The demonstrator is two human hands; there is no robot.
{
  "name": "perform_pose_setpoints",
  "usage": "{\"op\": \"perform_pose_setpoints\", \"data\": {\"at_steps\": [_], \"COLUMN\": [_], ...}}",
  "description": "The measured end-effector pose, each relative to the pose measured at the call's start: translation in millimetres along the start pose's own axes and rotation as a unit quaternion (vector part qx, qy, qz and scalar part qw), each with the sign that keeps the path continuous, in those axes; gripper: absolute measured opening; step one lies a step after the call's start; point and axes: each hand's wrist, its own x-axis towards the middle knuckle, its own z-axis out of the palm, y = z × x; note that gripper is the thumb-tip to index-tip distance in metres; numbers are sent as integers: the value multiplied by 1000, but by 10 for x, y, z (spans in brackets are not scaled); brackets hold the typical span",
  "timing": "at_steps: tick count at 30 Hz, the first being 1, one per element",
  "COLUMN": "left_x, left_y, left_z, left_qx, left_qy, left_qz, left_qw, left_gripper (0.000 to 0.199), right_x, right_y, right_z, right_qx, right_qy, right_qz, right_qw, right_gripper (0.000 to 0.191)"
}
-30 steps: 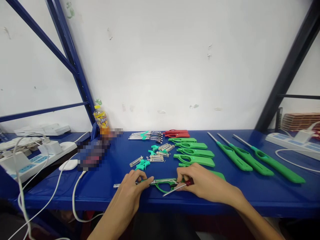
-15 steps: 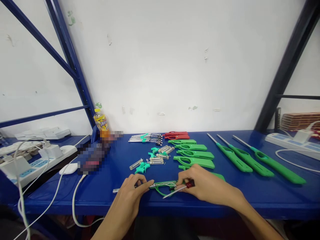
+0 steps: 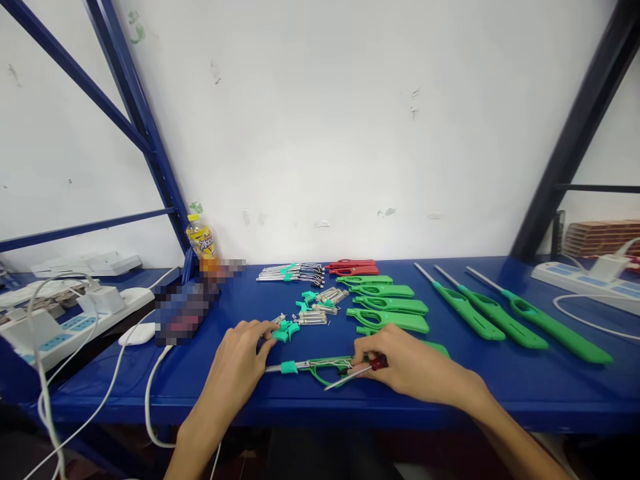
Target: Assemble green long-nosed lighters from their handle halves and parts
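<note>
At the far left, a white power strip (image 3: 75,331) with plugs in it is lying beside a white rounded object (image 3: 137,334). A yellow-capped bottle (image 3: 203,245) is standing by the wall. My left hand (image 3: 239,357) is reaching palm down, its thumb and forefinger bent close together at the edge of the teal pieces (image 3: 287,332); I cannot tell whether they are pinching one. Farther back, metal rods with wires (image 3: 291,272) are lying in a bundle, and clear tanks (image 3: 313,319) are scattered nearer me.

The opened green lighter (image 3: 339,361) is lying between my hands near the table's (image 3: 475,393) front edge, its metal tube pointing left through a teal collar (image 3: 289,367) and running behind my left fingertips. My right hand (image 3: 395,360) is clamping its fingers around the red-handled screwdriver (image 3: 379,362), whose shaft is slanting down to the left, while its fingertips are touching the lighter's right part.

Behind that hand, red shells (image 3: 354,269) and green shells (image 3: 395,321) are lying in a column. Farther right, three green lighters (image 3: 560,329) are lying aslant, and another power strip (image 3: 590,281) is resting beyond them.
</note>
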Motion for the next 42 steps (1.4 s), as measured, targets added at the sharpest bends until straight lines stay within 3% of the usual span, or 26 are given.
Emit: {"op": "perform_pose_setpoints", "data": {"at_steps": [3,6,10,14,20,33,42], "left_x": [-16,-124,-300,-357,-328,-370,-321], "left_y": [-36,-53,120,368,520,590,673], "left_z": [-5,-5,57,212,345,347,312], "left_qx": [-3,-16,-97,-146,-179,-147,-47], "left_qy": [6,66,143,119,61,82,35], "left_qz": [-7,1,94,149,133,110,147], "left_qw": [1000,998,980,971,973,979,987], "left_gripper": [23,19,17,18,21,20,28], "right_x": [-1,9,26,38,44,51,78], "right_y": [2,1,-20,-34,-5,45,47], "right_z": [1,8,6,-3,-1,1,12], "right_qx": [2,5,-10,-21,-26,-48,-40], "right_qy": [11,25,41,49,58,54,54], "right_qz": [-2,-9,-18,-26,-40,-43,-62], "right_qw": [1000,1000,999,998,997,996,996], "right_gripper": [13,11,11,11,11,9,7]}}
